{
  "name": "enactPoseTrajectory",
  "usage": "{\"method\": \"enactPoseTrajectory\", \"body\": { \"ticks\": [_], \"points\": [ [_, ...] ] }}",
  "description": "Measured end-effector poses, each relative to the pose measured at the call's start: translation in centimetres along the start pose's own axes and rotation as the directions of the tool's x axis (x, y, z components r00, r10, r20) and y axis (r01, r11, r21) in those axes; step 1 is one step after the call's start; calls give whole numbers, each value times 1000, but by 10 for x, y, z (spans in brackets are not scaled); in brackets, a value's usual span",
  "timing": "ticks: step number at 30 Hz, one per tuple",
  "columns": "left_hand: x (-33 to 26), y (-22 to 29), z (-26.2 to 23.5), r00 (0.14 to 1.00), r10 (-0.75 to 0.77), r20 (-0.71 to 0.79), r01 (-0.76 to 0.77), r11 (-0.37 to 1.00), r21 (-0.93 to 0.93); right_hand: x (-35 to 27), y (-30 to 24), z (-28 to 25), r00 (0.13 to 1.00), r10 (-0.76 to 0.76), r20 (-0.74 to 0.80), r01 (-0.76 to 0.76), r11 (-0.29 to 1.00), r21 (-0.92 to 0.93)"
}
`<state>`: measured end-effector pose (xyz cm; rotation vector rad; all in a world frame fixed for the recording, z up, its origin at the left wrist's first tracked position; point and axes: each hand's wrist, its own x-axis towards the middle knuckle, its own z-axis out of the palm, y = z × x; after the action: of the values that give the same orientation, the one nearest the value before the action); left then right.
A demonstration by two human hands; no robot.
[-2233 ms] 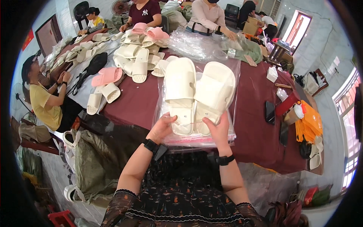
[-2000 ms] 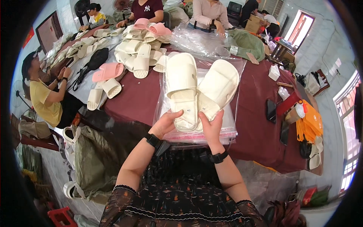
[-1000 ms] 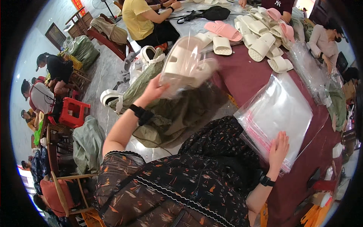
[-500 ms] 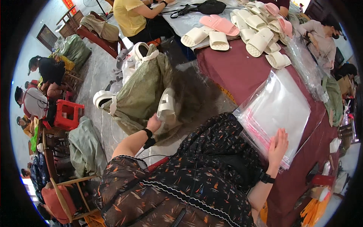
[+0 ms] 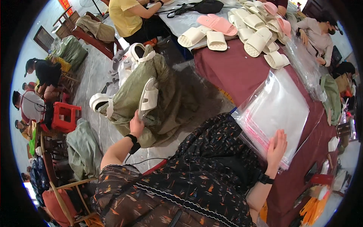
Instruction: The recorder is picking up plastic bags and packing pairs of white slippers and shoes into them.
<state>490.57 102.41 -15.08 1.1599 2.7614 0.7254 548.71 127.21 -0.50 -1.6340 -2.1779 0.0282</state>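
My left hand [image 5: 137, 125] is closed on the lower end of a white slipper [image 5: 150, 97], which stands nearly upright against the front of an olive-green sack [image 5: 166, 75]. Something clear, perhaps plastic film, shows near the slipper's lower end. White clogs [image 5: 100, 102] and grey footwear show at the sack's open mouth. On the right, my right hand [image 5: 278, 146] lies flat with fingers stretched over the near edge of a stack of clear plastic bags [image 5: 281, 106] with pink strips. The stack rests on a dark red table cover [image 5: 223, 64].
A pile of white and pink slippers [image 5: 259, 41] covers the table's far end. Someone in a yellow top [image 5: 124, 17] sits beyond, another person [image 5: 317, 38] at far right. Left are a red stool [image 5: 66, 117], a grey-green sack [image 5: 83, 151] and several seated people.
My left hand has moved left with the slipper, which now lies over the sack's front. My right hand stays on the bag stack.
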Motion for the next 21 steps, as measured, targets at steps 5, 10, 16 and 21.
{"method": "enactPoseTrajectory", "body": {
  "ticks": [5,10,16,21],
  "points": [
    [0,-22,63,947,-282,157,266,957,116,-1,1,0,999,-28,-23,28,1000,8],
    [12,-109,123,623,-473,623,507,851,138,1,-2,2,999,-37,-22,37,999,23],
    [85,5,86,384,15,923,-371,918,139,-2,3,0,999,-31,-31,30,999,-13],
    [135,130,84,593,182,785,-585,767,264,2,-1,1,1000,-9,-26,9,1000,-13]
  ]
}}
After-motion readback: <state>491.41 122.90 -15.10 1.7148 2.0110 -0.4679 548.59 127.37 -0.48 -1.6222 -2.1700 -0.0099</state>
